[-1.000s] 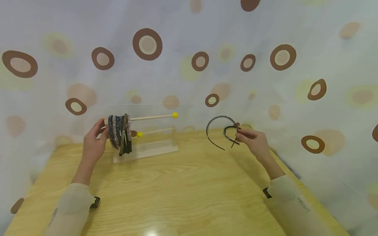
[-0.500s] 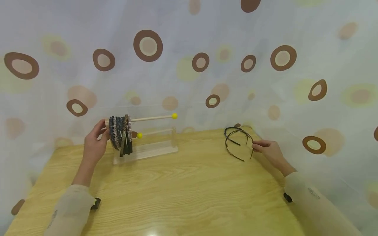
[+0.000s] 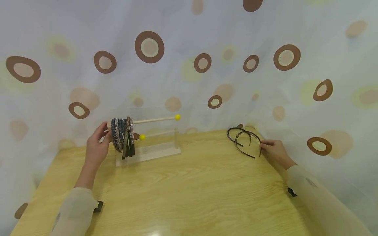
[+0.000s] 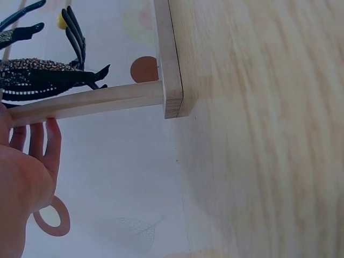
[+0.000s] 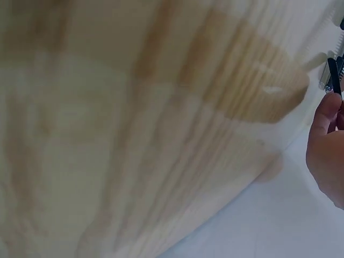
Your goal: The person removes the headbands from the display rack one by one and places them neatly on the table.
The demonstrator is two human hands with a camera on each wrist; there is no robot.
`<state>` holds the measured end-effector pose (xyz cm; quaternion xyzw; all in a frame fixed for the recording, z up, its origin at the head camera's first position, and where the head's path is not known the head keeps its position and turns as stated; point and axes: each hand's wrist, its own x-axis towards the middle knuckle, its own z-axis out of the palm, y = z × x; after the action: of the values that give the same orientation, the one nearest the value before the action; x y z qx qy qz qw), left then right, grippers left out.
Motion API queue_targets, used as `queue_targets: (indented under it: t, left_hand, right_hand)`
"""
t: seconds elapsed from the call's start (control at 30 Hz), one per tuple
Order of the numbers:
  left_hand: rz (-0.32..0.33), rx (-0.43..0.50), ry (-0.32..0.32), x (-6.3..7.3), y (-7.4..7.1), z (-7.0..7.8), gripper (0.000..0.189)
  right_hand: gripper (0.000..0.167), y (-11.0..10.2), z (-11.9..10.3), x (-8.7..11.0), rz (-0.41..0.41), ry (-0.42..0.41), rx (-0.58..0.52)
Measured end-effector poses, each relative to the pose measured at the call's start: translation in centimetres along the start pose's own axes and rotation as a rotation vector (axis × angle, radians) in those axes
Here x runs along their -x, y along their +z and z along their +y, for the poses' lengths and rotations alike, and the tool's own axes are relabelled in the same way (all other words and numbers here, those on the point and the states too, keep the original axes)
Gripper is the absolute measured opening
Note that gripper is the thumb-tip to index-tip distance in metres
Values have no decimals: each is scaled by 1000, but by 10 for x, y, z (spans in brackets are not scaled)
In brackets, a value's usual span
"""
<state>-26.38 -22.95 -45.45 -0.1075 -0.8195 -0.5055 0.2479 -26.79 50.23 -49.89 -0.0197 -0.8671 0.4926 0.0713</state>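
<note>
My left hand (image 3: 97,144) grips the upright end post (image 4: 91,102) of a wooden rack (image 3: 150,153) at the table's left. Several glittery, toothed headbands (image 3: 121,134) hang bunched on the rack's upper rod (image 3: 156,120), close to that hand. On the right, my right hand (image 3: 276,151) pinches one end of a thin dark toothed headband (image 3: 238,147). Another dark headband (image 3: 230,135) lies just behind it and overlaps it in the head view. In the right wrist view, only part of the right hand (image 5: 328,145) and a dark headband end (image 5: 334,75) show.
Yellow balls (image 3: 177,117) cap the rack's rods. A pale wall covering with brown ring prints (image 3: 149,47) stands right behind the table (image 3: 183,196) and along its right edge.
My right hand has moved right and down with the headband, bringing it beside the other headband at the table's back right. The left hand stays on the rack post.
</note>
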Motion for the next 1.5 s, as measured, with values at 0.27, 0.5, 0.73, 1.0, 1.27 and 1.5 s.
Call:
queue_targets:
  t: [0.27, 0.5, 0.73, 1.0, 1.27, 1.5]
  left_hand:
    - [4, 19, 13, 8, -7, -5, 51]
    - [-3, 39, 15, -1, -4, -3, 52]
    - [6, 86, 35, -8, -2, 0, 53]
    - [10, 111, 35, -4, 0, -8, 52]
    - [1, 136, 36, -7, 6, -12, 52]
    - [5, 101, 42, -6, -4, -10, 53]
  right_hand:
    - [38, 14, 0, -10, 14, 69, 143]
    - [41, 10, -6, -17, 13, 115, 200]
    - [39, 4, -13, -17, 22, 147, 185]
    - [41, 6, -6, -14, -17, 141, 185]
    - [53, 9, -27, -6, 7, 56, 258]
    - [52, 56, -91, -11, 120, -102, 233]
